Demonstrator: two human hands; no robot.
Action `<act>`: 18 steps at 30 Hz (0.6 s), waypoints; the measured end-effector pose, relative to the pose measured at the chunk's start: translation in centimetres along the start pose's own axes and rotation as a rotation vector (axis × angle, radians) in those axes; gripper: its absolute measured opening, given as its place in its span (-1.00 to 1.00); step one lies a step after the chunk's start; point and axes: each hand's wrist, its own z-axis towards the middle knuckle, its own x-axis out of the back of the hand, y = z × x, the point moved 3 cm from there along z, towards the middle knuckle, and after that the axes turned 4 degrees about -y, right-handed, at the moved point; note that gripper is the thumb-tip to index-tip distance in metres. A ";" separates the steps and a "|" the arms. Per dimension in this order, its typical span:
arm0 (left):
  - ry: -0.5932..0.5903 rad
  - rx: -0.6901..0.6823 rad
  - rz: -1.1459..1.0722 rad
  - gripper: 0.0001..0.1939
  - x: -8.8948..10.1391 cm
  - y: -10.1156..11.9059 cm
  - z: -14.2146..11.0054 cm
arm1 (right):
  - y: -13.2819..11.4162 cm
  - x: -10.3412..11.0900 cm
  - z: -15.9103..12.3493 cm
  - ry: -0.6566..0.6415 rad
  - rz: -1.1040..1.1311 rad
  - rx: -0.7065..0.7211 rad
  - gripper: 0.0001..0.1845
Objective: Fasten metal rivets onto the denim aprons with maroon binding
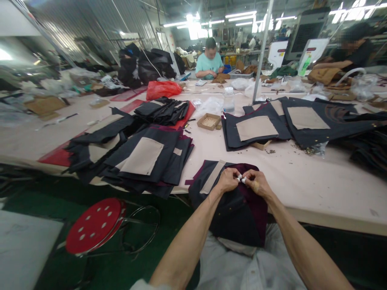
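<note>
A dark grey cut fabric piece (pixel 229 213) with a maroon underside and a beige strip hangs over the table's front edge onto my lap. Small brass-coloured dots show on its dark face. My left hand (pixel 229 180) is closed in a pinch at the upper part of the fabric. Right beside it, my right hand (pixel 256 182) pinches the fabric too, fingertips almost touching those of the left. White coverings wrap several fingertips, and a tan patch sits on my right hand. Any small part between the fingertips is too hidden to make out.
Stacked dark fabric pieces (pixel 142 157) lie left, more panels (pixel 256 125) right. A small cardboard box (pixel 208 121) of tiny parts and a plastic jar (pixel 229 100) stand behind. Loose metal bits (pixel 270 152) dot the table. A red stool (pixel 95 225) stands lower left. Two people work across the table.
</note>
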 end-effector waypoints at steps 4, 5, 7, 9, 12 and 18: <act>-0.029 0.015 -0.166 -0.76 -0.1 -0.9 0.5 | 0.4 -0.1 0.1 -0.036 0.130 -0.046 -0.78; -0.031 0.018 -0.211 -0.78 -0.2 -1.0 0.6 | 0.4 -0.1 0.1 -0.040 0.147 -0.047 -0.78; -0.019 0.036 -0.290 -0.79 -0.4 -1.0 0.8 | 0.2 -0.1 0.0 -0.047 0.159 -0.049 -0.76; 0.020 0.086 -0.329 -0.78 -0.5 -1.1 1.0 | -0.1 -0.3 0.0 -0.054 0.145 -0.043 -0.71; 0.128 0.165 -0.300 -0.79 -0.5 -1.4 1.0 | -0.4 -0.5 0.0 -0.015 0.050 0.001 -0.69; 0.209 0.175 -0.416 -0.82 -0.4 -2.7 0.9 | -0.2 -1.0 -0.1 0.094 -0.154 0.144 -0.71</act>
